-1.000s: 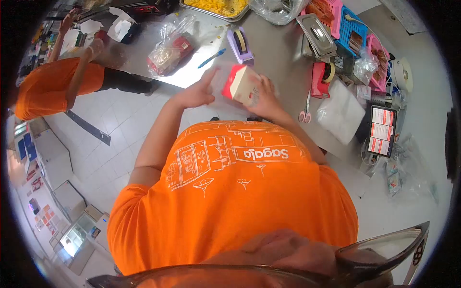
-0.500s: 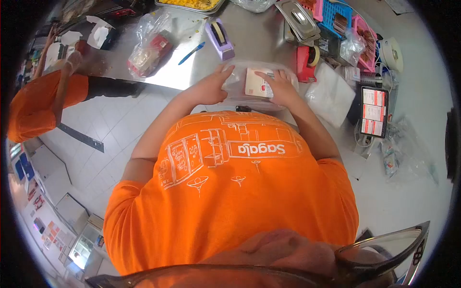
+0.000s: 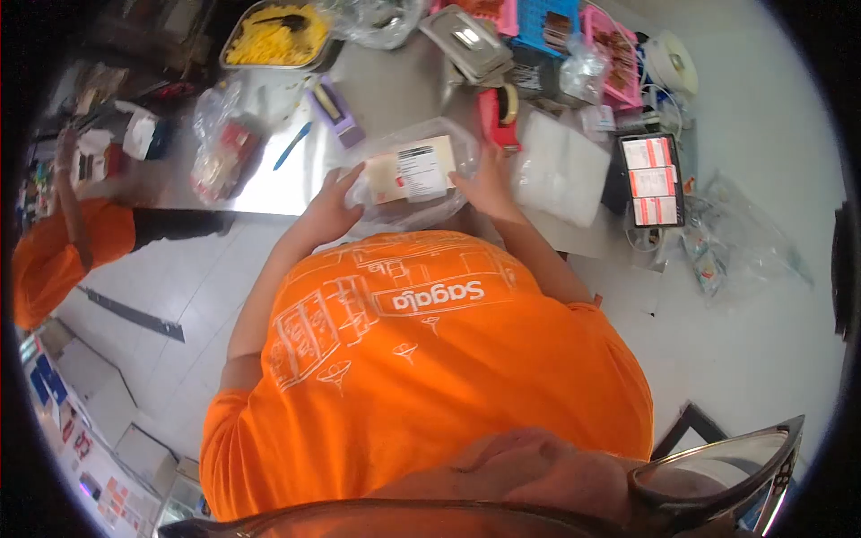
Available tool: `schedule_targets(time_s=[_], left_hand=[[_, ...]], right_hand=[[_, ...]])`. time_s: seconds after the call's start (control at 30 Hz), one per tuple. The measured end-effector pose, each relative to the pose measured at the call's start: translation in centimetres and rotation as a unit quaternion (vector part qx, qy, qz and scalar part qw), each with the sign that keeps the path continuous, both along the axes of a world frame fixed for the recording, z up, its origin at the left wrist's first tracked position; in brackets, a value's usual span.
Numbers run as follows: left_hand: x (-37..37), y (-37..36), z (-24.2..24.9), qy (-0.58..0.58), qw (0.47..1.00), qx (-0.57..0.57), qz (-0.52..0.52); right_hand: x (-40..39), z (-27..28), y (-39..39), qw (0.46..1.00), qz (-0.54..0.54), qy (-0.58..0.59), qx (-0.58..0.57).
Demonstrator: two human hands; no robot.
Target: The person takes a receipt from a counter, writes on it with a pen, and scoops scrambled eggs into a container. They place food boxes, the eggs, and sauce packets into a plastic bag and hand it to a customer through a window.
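A cream box [image 3: 386, 176] with a white printed label [image 3: 421, 170] lies in a clear plastic bag [image 3: 463, 143] at the near edge of the steel table. My left hand [image 3: 334, 206] grips the bag's left side, its fingertips beside the box's left end. At the right end, my right hand [image 3: 487, 186] has its thumb by the box's corner and its fingers closed on the bag's right side. Just beyond my right fingers stands a red tape dispenser [image 3: 500, 118]. A purple tape dispenser [image 3: 336, 112] sits farther back, left of the box.
A blue pen [image 3: 292, 146] and a bagged red-and-white item [image 3: 224, 161] lie to the left. Behind are a tray of yellow food [image 3: 276, 56] and a metal lid [image 3: 466, 40]. White plastic sheets [image 3: 560, 170] and a tablet [image 3: 652, 182] are rightward. A co-worker [image 3: 76, 238] stands far left.
My right hand has moved off the top of the box to its right end, uncovering the label. My left hand has closed in on the bag's left side. The view has shifted.
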State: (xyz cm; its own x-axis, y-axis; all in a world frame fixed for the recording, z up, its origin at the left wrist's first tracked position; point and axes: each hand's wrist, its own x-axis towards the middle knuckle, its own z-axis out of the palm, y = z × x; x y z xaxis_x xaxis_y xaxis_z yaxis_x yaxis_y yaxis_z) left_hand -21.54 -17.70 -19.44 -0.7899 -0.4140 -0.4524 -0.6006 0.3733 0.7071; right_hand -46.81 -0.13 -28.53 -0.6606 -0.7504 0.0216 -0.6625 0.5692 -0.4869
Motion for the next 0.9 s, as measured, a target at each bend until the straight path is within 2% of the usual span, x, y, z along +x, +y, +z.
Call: schedule_targets(time_s=[0.03, 0.07, 0.1, 0.13, 0.17, 0.2, 0.23, 0.27, 0.3, 0.33, 0.4, 0.47, 0.53, 0.57, 0.63, 0.77, 0.83, 0.87, 0.9], left_hand=[[-0.6, 0.1, 1.1, -0.009, 1.0, -0.007, 0.001], [-0.9, -0.3, 1.5, -0.002, 0.999, -0.046, -0.005], [-1.3, -0.8, 1.9, 0.003, 0.996, -0.084, -0.009], [-1.1, -1.6, 1.7, 0.024, 0.988, -0.149, -0.018], [-1.1, -1.7, 1.6, 0.04, 0.977, -0.209, -0.025], [-1.6, -1.9, 2.5, 0.032, 0.979, -0.203, -0.012], [-2.2, -2.2, 4.1, 0.022, 0.98, -0.198, 0.0], [-2.9, -1.8, 6.1, 0.017, 0.984, -0.179, 0.002], [-3.0, -1.4, 6.3, 0.011, 0.98, -0.2, 0.018], [-3.0, -1.2, 6.4, 0.005, 0.975, -0.221, 0.033], [-2.9, -0.6, 6.5, -0.01, 0.965, -0.251, 0.072], [-2.7, -0.1, 7.1, 0.003, 0.963, -0.253, 0.093], [-2.4, 0.7, 7.7, 0.011, 0.96, -0.256, 0.114], [-2.8, 0.8, 8.2, -0.006, 0.966, -0.222, 0.136], [-3.2, 1.1, 8.9, -0.043, 0.972, -0.149, 0.178], [-2.8, 1.3, 7.8, 0.023, 0.97, -0.152, 0.19], [-2.6, 1.3, 7.0, 0.079, 0.964, -0.171, 0.189], [-2.8, 1.3, 7.0, 0.123, 0.946, -0.246, 0.169], [-3.1, 1.1, 7.1, 0.163, 0.921, -0.322, 0.148]], right_hand=[[-1.6, 0.4, 0.9, 0.983, -0.002, -0.183, -0.03], [-3.2, 1.1, 1.4, 0.931, 0.0, -0.359, -0.062], [-5.2, 2.2, 1.6, 0.848, 0.008, -0.521, -0.095], [-8.1, 3.8, 2.1, 0.871, 0.061, -0.471, -0.121], [-11.2, 6.7, 2.4, 0.844, 0.074, -0.507, -0.16], [-14.6, 8.7, 2.5, 0.812, 0.087, -0.541, -0.201], [-19.2, 7.0, 2.0, 0.872, -0.007, -0.425, -0.243], [-24.8, 4.4, 1.2, 0.941, -0.103, -0.236, -0.218], [-29.2, 2.5, 0.5, 0.963, -0.195, -0.037, -0.183], [-31.1, 2.2, 0.3, 0.965, -0.219, 0.101, -0.1], [-36.3, -0.1, 0.2, 0.958, -0.2, 0.202, 0.035], [-41.9, -5.2, 0.9, 0.975, -0.123, 0.127, 0.138], [-38.9, -1.1, 1.4, 0.973, -0.175, 0.145, 0.045], [-37.1, 2.0, 1.6, 0.968, -0.197, 0.156, -0.001], [-35.9, 5.2, 2.3, 0.976, -0.142, 0.167, -0.005], [-36.5, 4.1, 3.6, 0.956, -0.107, 0.272, -0.01], [-36.6, 4.4, 3.6, 0.967, -0.083, 0.208, -0.124], [-36.4, 4.7, 3.4, 0.966, -0.069, 0.174, -0.181], [-34.7, 6.4, 2.9, 0.975, -0.068, 0.068, -0.199]])
